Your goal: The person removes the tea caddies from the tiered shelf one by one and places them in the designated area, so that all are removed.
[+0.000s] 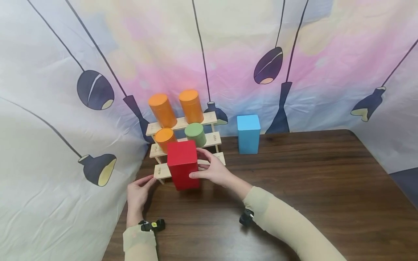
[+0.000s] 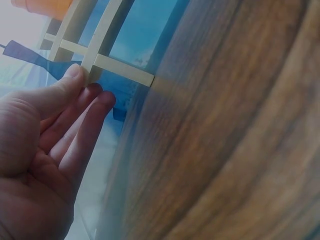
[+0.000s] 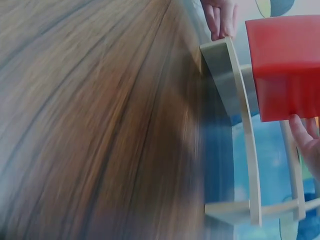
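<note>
A red square tin point(image 1: 183, 170) is held upright by the right hand point(image 1: 212, 168), thumb on its near side, in front of the three-step wooden rack point(image 1: 161, 171). In the right wrist view the tin point(image 3: 285, 65) is above the rack's lowest step point(image 3: 246, 125), with fingertips of the right hand point(image 3: 307, 145) against it. The left hand point(image 1: 138, 194) pinches the left end of that lowest step; the left wrist view shows the left hand point(image 2: 55, 135) with thumb and fingertips on the wooden corner point(image 2: 90, 67).
Two tall orange tins point(image 1: 162, 110) point(image 1: 192, 107) stand on the top step. A short orange tin point(image 1: 164, 138) and a green tin point(image 1: 196, 135) are on the middle step. A blue square tin point(image 1: 248, 136) stands on the brown table point(image 1: 294, 174), right of the rack, near the patterned cloth point(image 1: 228, 54).
</note>
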`<action>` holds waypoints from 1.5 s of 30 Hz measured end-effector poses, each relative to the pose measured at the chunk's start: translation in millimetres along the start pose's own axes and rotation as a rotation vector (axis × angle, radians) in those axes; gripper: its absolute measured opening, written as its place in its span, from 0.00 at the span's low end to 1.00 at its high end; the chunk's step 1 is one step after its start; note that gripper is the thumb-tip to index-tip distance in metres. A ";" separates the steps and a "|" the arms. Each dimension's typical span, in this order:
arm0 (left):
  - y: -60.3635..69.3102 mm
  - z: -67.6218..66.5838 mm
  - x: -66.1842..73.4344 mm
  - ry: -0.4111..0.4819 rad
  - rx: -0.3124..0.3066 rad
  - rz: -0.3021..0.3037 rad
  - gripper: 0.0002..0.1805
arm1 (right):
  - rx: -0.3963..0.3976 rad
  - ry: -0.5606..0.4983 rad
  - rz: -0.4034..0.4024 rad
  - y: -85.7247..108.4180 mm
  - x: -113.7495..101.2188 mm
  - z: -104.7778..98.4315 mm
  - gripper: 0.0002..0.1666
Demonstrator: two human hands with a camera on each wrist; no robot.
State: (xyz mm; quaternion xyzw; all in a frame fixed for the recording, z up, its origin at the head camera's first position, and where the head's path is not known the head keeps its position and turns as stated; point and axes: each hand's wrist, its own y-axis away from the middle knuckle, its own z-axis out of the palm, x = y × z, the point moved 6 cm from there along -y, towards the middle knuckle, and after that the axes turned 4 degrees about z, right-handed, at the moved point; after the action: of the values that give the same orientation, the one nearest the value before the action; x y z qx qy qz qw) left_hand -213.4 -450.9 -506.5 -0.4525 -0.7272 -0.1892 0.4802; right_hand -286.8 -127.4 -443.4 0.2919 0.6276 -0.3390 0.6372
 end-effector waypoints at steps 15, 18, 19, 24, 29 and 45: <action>0.9 -0.9 -0.6 -0.014 0.003 -0.003 0.20 | -0.023 0.050 0.000 57.6 2.7 -87.3 0.56; 2.2 -0.1 -2.2 -0.004 -0.003 -0.006 0.19 | -0.030 0.066 -0.005 70.4 4.1 -106.7 0.57; 2.5 -0.1 -2.7 -0.001 -0.004 -0.008 0.19 | -0.029 0.077 -0.014 74.3 3.7 -113.2 0.58; 2.0 -0.1 -4.4 0.004 0.001 -0.014 0.20 | -0.001 0.121 -0.059 91.6 -0.3 -146.8 0.58; 0.5 -1.1 -4.3 0.011 0.000 -0.020 0.19 | 0.043 0.151 -0.089 107.9 -0.3 -178.9 0.56; -1.5 -1.7 -6.7 0.024 -0.003 -0.025 0.20 | 0.235 0.107 -0.191 142.1 5.8 -269.5 0.36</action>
State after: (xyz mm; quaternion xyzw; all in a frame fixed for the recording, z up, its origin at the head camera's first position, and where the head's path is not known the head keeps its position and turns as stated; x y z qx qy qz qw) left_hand -212.9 -456.0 -511.3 -0.4418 -0.7266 -0.2016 0.4861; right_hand -335.7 172.4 -468.1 0.3213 0.6415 -0.4530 0.5292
